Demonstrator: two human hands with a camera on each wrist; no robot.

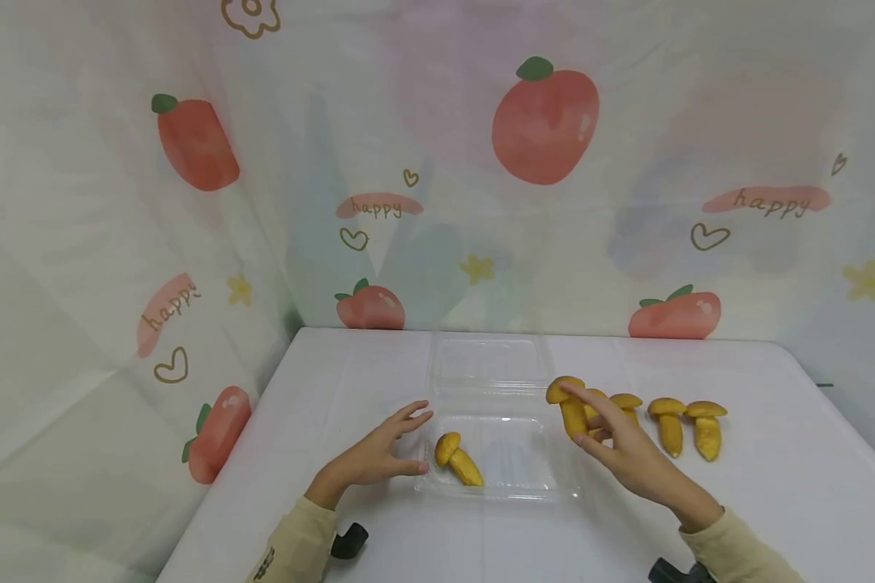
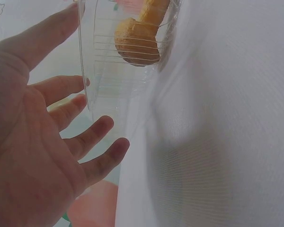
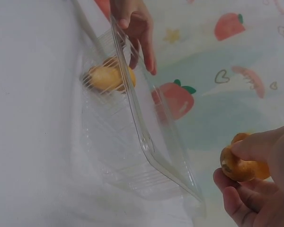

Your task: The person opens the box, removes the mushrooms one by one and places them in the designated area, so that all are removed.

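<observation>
Pinched in the right hand [image 1: 630, 455] by the right side of the clear plastic clamshell [image 1: 514, 453], the yellow mushroom [image 1: 574, 414] is probably light, firm but bruisable, best held by its thick stem; the left hand [image 1: 372, 455] spreads loose fingers at the opposite rim.

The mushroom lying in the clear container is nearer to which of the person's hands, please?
Left. The left hand is beside that mushroom, at the left rim of the container; the right hand is by its right side, holding another mushroom.
</observation>
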